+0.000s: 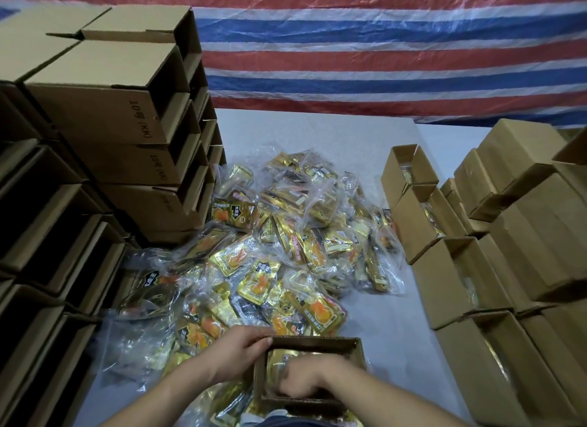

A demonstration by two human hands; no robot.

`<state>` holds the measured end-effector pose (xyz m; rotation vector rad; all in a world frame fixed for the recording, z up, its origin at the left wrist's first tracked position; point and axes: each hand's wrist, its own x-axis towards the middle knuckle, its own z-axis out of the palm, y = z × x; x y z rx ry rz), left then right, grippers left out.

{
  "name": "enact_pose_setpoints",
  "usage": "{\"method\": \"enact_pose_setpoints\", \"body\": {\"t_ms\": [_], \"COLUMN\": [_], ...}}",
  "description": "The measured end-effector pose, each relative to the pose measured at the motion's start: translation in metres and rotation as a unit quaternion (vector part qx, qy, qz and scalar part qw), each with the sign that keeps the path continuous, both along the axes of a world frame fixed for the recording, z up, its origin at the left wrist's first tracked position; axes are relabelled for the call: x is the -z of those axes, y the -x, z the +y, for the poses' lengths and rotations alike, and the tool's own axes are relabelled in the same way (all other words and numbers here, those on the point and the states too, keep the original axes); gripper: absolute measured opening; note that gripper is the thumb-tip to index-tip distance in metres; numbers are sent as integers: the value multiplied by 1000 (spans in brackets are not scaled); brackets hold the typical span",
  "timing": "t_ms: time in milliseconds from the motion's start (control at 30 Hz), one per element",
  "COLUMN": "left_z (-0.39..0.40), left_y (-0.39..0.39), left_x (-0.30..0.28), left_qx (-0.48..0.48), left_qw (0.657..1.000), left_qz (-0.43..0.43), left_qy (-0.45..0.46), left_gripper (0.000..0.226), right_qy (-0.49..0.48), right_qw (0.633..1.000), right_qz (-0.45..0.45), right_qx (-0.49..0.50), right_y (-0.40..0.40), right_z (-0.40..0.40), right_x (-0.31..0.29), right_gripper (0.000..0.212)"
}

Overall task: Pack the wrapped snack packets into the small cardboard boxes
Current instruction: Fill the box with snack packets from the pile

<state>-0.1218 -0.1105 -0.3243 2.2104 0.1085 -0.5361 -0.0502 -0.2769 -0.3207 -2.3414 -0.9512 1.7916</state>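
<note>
The right hand (300,382) is down inside the open box (355,352), its fingers curled and pressing on the gold packet (279,358) lying in it (whether they pinch it I cannot tell), while the left hand (236,350) grips the box's left wall, fingers hooked over the rim. This looks like the filling step, a packet being seated. Next, probably, another is wanted from the heap of packets (279,236) on the bench (397,315) just beyond the box.
</note>
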Motion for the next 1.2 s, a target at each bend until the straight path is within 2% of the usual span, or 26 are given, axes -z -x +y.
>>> {"method": "enact_pose_setpoints", "body": {"t_ms": [67, 133, 200, 300, 367, 467, 533, 600, 667, 733, 833, 867, 933, 967, 1033, 1100, 1200], "left_z": [0, 0, -1, -2, -4, -5, -5, -5, -5, -5, -8, -11, -18, -21, -30, -38, -44], "left_y": [0, -1, -3, -3, -3, -3, -4, -5, -5, -3, -1, 0, 1, 3, 5, 6, 3], "left_x": [0, -2, -3, -4, -4, -3, -4, -5, -5, -6, -5, -4, -4, -4, -4, -7, -11], "left_qx": [-3, -11, -18, -23, -30, -39, -38, -37, -41, -47, -65, -76, -104, -120, -150, -170, -181], "left_qw": [1000, 1000, 1000, 1000, 999, 999, 999, 999, 999, 998, 996, 995, 990, 987, 980, 978, 979], "left_qz": [3, 3, 2, 0, 1, 16, 20, 22, 28, 40, 60, 66, 86, 98, 115, 107, 86], "left_qy": [1, 1, 4, 9, 14, 18, 14, 5, 4, 10, 18, 22, 35, 42, 58, 63, 45], "left_gripper": [25, 25, 25, 24, 22, 22, 23, 24, 24, 22, 19, 19, 24, 29, 31, 27, 22], "right_qy": [56, 57, 32, -39, -75, -62, -41, -45, -86, -152, -276, -284, -220, -171, -126, -132, -136], "right_qw": [997, 995, 995, 984, 978, 993, 996, 995, 988, 972, 906, 895, 917, 935, 948, 948, 949], "right_qz": [33, 65, 70, 76, 40, -17, -39, -72, -89, -125, -297, -333, -327, -309, -293, -287, -275], "right_qx": [33, 46, 63, 156, 192, 103, 70, 59, 90, 130, 119, 92, 55, 36, 10, 43, 66], "right_y": [-3, -5, -5, -14, -22, -21, -13, -11, -12, -14, -25, -31, -42, -44, -42, -39, -42], "right_z": [-3, -3, -6, -17, -28, -37, -37, -38, -43, -52, -74, -80, -88, -89, -86, -84, -84], "right_x": [7, 7, -2, -13, -23, -23, -17, -14, -20, -33, -43, -43, -38, -34, -24, -17, -15], "right_gripper": [57, 60, 53, 34, 34, 32, 40, 47, 40, 33, 26, 34, 55, 56, 34, 17, 17]}}
